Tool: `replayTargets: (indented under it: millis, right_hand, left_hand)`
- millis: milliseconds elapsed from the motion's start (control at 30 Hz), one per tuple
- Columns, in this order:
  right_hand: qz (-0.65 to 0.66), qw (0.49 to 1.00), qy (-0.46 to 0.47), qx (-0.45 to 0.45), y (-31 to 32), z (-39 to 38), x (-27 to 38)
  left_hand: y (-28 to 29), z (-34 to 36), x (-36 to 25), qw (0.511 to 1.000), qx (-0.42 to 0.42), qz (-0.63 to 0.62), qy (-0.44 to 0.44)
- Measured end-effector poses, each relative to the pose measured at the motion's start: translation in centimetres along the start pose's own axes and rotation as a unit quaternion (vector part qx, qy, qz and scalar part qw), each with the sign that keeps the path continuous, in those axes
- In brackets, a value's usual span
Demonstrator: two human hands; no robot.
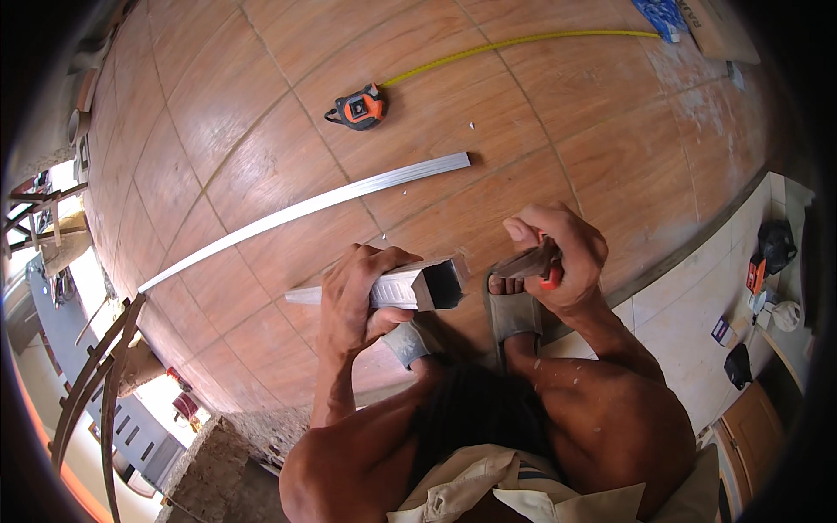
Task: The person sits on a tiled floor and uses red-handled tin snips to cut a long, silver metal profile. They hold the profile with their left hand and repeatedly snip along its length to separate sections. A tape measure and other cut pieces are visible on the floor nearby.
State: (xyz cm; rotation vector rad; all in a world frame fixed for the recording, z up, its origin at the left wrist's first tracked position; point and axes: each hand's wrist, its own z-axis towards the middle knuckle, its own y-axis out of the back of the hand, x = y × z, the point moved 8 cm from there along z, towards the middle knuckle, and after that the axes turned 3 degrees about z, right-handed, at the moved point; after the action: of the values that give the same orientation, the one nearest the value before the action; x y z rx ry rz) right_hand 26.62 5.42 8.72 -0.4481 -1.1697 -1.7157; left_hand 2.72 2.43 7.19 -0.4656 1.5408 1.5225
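Observation:
My left hand (353, 305) is closed round a silver metal profile (401, 289), whose dark hollow end, with bent edges, faces right. My right hand (558, 253) grips cutting snips (545, 272) with red handles, their dark jaws pointing left toward the profile's end, a small space apart. Beyond my hands a long silver strip (349, 191) lies on the tiled floor (227, 87). Farther forward is an orange and black tape measure (357, 108), its yellow tape (523, 39) drawn out to the right. Small pale scraps lie near the strip.
A blue plastic bag (658, 19) and cardboard (711, 26) are at the far right. Tools and black bags (774, 248) lie on white tiles at right. Dark curved bars (113, 366) and a grey panel (65, 349) stand at left, beside a rough concrete edge (218, 444).

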Motion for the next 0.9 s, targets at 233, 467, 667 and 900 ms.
replayTargets:
  millis: [233, 467, 667, 900]
  right_hand:
    - [0.051, 0.988, -0.128, -0.076, 0.7, -0.4, -1.2]
    - [0.021, 0.999, -0.031, 0.019, -0.6, 0.7, -0.4]
    - [0.113, 0.967, -0.221, -0.055, -1.5, 0.0, -3.2]
    - [0.252, 0.870, -0.419, 0.069, -4.3, -6.7, -11.3]
  left_hand:
    - [0.3, 0.2, 0.2, 0.999, 0.007, -0.016, 0.033]
    - [0.3, 0.8, 0.3, 0.992, 0.015, -0.028, 0.121]
    - [4.5, 3.1, -0.5, 0.988, -0.059, -0.027, 0.142]
    - [24.4, 8.5, -5.3, 0.911, -0.411, 0.027, 0.025]
